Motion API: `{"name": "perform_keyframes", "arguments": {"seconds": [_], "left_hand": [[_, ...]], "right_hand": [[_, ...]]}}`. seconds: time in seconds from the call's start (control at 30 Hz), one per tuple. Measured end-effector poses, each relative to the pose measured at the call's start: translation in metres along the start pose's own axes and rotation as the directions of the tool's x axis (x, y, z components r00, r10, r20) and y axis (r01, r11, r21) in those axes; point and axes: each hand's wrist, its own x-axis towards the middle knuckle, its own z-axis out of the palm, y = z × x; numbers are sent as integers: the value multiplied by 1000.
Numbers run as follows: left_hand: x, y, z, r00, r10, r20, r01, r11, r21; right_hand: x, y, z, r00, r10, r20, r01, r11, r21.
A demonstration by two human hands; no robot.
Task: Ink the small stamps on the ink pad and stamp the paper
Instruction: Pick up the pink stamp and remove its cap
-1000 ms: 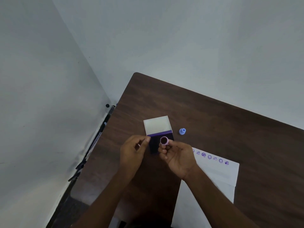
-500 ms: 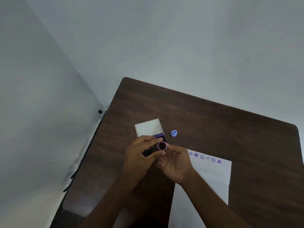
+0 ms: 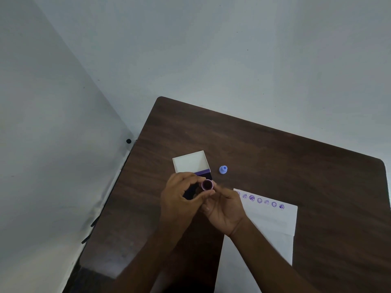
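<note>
A sheet of paper (image 3: pixel 273 220) with a row of purple prints (image 3: pixel 259 200) is spread under and beside the right hand (image 3: pixel 224 210). A small pink stamp (image 3: pixel 207 185) is pinched between the fingertips of that hand and the left hand (image 3: pixel 179 197). Just beyond the hands, an ink pad (image 3: pixel 204 172) with its white lid (image 3: pixel 190 161) raised is partly hidden, and a small blue stamp (image 3: pixel 223 169) is seen near it.

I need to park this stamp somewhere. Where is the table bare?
Bare wood lies right of the blue stamp and beyond the paper toward the table edge, and behind the white lid. It is crowded around both hands and the ink pad.
</note>
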Motion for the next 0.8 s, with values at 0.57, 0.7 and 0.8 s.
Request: {"name": "perform_keyframes", "arguments": {"seconds": [0.57, 0.7, 0.8], "left_hand": [[20, -47, 7, 987, -12, 162, 8, 1000, 22], [27, -77, 15, 968, -109, 227, 37, 954, 298], [33, -89, 22, 958, -102, 268, -32, 891, 453]], "right_hand": [[17, -19, -22, 962, -220, -159, 126, 881, -457], [28, -22, -25, 797, -557, -234, -94, 270, -958], [42, -18, -33, 799, -601, -31, -181, -191, -965]]}}
